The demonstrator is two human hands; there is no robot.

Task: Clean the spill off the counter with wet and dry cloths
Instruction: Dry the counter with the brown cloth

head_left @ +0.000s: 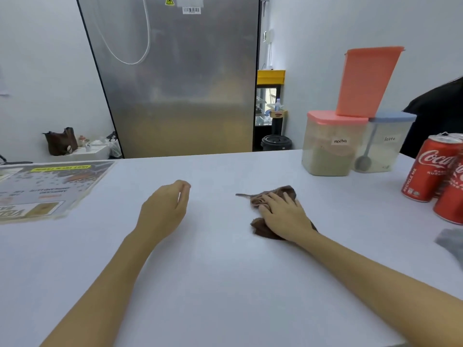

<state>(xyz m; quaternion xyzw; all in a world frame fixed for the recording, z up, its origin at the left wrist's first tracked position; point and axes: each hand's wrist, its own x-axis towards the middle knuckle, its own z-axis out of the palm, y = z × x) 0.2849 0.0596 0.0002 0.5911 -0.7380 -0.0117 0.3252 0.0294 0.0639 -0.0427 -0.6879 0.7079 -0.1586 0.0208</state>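
Observation:
A brown cloth [278, 192] lies crumpled on the white counter [225, 271], right of centre. My right hand [285, 216] lies flat on top of it with the fingers spread, pressing it to the surface. My left hand [165, 209] hovers over the bare counter to the left, fingers loosely curled and holding nothing. A grey cloth [451, 241] shows partly at the right edge. No spill is plainly visible on the counter.
Two powder tubs, labelled mocha [330, 144] and latte [385, 144], stand at the back right under a stacked red container [365, 81]. Red cola cans [431, 169] stand at the far right. A laminated menu [47, 189] lies at the left. A steel fridge [175, 76] stands behind.

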